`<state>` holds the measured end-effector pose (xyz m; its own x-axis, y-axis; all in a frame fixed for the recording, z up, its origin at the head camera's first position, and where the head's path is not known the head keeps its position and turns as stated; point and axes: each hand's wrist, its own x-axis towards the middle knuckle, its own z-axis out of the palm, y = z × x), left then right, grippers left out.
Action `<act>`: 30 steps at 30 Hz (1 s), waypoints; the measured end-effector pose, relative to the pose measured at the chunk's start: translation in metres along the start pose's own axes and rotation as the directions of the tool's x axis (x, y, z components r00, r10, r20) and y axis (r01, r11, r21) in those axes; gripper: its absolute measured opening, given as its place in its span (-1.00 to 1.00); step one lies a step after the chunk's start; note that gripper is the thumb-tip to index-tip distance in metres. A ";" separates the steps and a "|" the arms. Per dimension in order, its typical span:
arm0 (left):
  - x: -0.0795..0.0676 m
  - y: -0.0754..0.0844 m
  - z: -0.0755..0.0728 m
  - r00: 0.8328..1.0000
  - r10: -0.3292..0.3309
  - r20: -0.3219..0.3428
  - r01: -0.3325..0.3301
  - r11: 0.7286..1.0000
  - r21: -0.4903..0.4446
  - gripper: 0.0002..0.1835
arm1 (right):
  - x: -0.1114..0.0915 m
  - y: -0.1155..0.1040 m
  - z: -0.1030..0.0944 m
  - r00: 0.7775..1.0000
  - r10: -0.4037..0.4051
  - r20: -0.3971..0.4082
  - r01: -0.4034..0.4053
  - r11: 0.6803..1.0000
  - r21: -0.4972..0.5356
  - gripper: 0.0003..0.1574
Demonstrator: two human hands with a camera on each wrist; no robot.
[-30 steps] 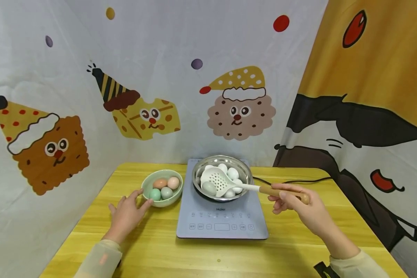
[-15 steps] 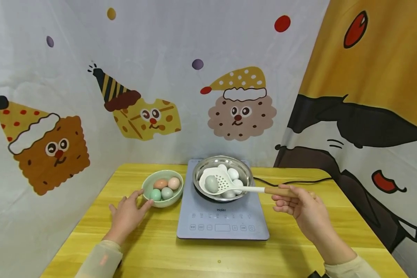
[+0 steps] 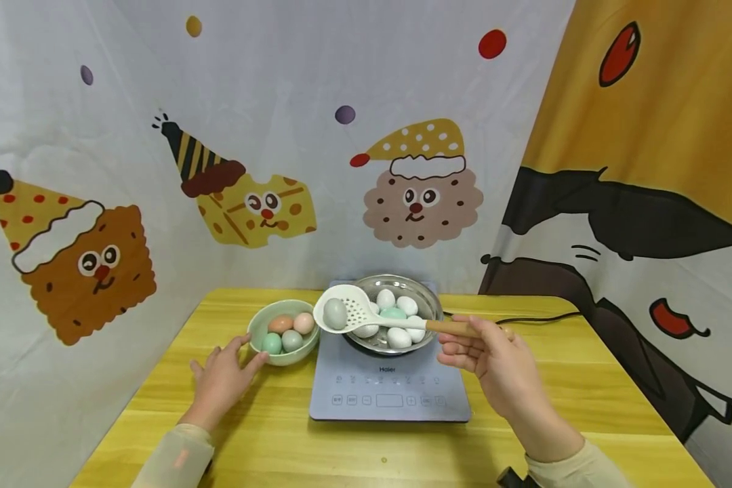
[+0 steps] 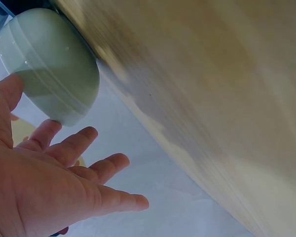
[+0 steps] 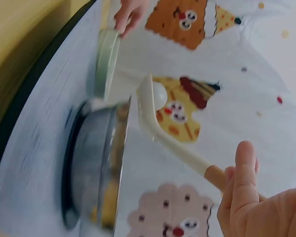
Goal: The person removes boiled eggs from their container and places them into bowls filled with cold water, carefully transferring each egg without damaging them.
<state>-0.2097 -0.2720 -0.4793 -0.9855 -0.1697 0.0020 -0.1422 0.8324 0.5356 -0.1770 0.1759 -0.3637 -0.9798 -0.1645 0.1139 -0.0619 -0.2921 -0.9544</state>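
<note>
My right hand [image 3: 503, 362] grips the wooden handle of a white slotted spoon [image 3: 366, 318]. On the spoon's perforated head lies a grey-green egg [image 3: 335, 314], raised above the left rim of the steel pan [image 3: 423, 288]. Inside the pan sit several white eggs [image 3: 399, 338] and a mint-green one [image 3: 393, 313]. To the left stands a pale green bowl [image 3: 287, 359] with several eggs [image 3: 282, 323] in brown, pink, green and grey. The thumb and index fingertip of my left hand [image 3: 224, 379] touch the bowl's outside; the left wrist view shows the other fingers spread.
The pan rests on a flat induction cooker [image 3: 390, 410] with its control panel facing me. A black cable [image 3: 539, 318] runs along the back right of the wooden table [image 3: 268, 440]. Behind hangs a cartoon-printed curtain [image 3: 280, 81].
The slotted spoon has risen out of the pan with the grey-green egg and moved left toward the bowl, uncovering the mint-green egg. My left hand has stayed at the bowl.
</note>
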 end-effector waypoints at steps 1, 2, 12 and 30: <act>-0.001 0.000 0.000 1.000 -0.003 0.001 0.003 1.000 -0.001 -0.21 | 0.003 0.002 0.008 1.000 0.012 -0.011 -0.012 1.000 -0.002 -0.54; -0.001 -0.001 0.000 1.000 -0.005 0.001 0.005 1.000 -0.001 -0.21 | 0.007 0.004 0.017 0.999 0.023 -0.026 -0.024 1.000 -0.005 -0.56; 0.000 -0.004 0.001 1.000 0.001 -0.027 -0.001 1.000 0.010 -0.22 | 0.025 0.045 0.079 0.995 0.067 -0.077 -0.074 0.993 -0.088 -0.53; 0.002 -0.002 0.002 0.999 0.013 -0.032 -0.012 1.000 0.008 -0.21 | 0.015 0.073 0.099 0.975 -0.181 0.127 0.218 0.883 -0.416 -0.59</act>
<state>-0.2112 -0.2733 -0.4820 -0.9837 -0.1761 0.0358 -0.1308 0.8384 0.5291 -0.1777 0.0591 -0.4039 -0.9201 -0.2277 0.3186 -0.3472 0.0981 -0.9326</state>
